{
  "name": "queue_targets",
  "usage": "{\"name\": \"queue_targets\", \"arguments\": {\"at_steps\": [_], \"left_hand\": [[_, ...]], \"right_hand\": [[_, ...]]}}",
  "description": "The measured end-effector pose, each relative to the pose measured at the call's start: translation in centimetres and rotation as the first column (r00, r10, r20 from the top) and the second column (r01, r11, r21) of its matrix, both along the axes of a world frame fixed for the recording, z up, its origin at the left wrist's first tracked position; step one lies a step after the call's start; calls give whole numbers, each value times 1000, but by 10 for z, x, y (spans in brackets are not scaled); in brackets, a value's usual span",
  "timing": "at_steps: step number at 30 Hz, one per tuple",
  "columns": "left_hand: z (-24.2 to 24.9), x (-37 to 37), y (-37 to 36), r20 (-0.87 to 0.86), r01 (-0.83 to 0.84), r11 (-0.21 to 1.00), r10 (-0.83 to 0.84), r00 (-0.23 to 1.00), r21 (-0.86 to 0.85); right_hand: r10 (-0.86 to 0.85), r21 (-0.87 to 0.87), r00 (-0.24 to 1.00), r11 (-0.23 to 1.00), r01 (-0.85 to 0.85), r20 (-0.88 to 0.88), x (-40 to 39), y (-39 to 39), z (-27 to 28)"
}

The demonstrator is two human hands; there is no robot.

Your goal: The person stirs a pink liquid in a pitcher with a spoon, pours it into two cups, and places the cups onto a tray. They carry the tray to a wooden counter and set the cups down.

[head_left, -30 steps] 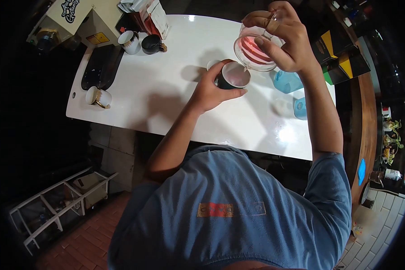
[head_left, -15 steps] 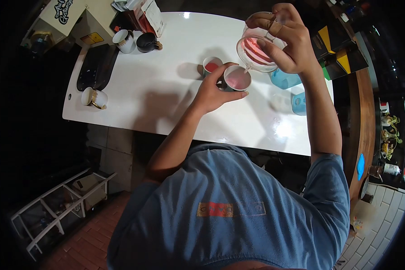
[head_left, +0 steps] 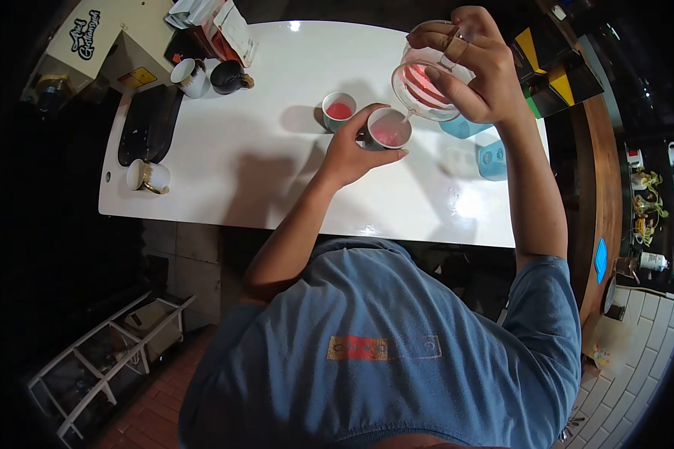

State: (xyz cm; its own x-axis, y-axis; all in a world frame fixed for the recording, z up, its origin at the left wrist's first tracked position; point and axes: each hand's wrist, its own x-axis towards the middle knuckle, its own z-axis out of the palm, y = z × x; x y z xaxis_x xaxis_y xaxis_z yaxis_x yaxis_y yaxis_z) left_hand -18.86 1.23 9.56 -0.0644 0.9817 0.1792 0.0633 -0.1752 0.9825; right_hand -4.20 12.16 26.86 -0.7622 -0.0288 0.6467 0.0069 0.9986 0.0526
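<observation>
My left hand (head_left: 350,154) is closed around a cup (head_left: 389,128) with pink liquid inside, its thumb and fingers on either side of the wall. Above and to the right, my right hand (head_left: 481,69) grips the handle of a clear glass pitcher (head_left: 427,88), tilted so that its spout sits over that cup. A thin stream runs from the spout into the cup. Pinkish-red liquid shows inside the pitcher. Just left of the held cup, a second cup (head_left: 339,110) with red liquid stands on the white table (head_left: 240,127).
Blue containers (head_left: 492,161) stand at the table's right. At the left are a white-and-gold mug (head_left: 148,176), a black tray-like object (head_left: 148,123), another white mug (head_left: 190,77) and a black mug (head_left: 230,76). Packets (head_left: 232,34) and a box (head_left: 101,34) are at the back left.
The view has shifted slightly, so the table items sit a little differently in frame. The pitcher stays tilted over the held cup, and the stream still runs.
</observation>
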Motion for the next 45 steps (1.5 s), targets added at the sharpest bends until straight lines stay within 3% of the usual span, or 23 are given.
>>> {"name": "queue_targets", "arguments": {"at_steps": [21,45], "left_hand": [[-3,14,15,24,102,995,-103,994,16],[-4,20,17,10,111,994,-112,994,23]], "right_hand": [[-86,14,995,996,85,42,23,-1,0],[-127,54,991,991,126,29,28,-4,0]]}}
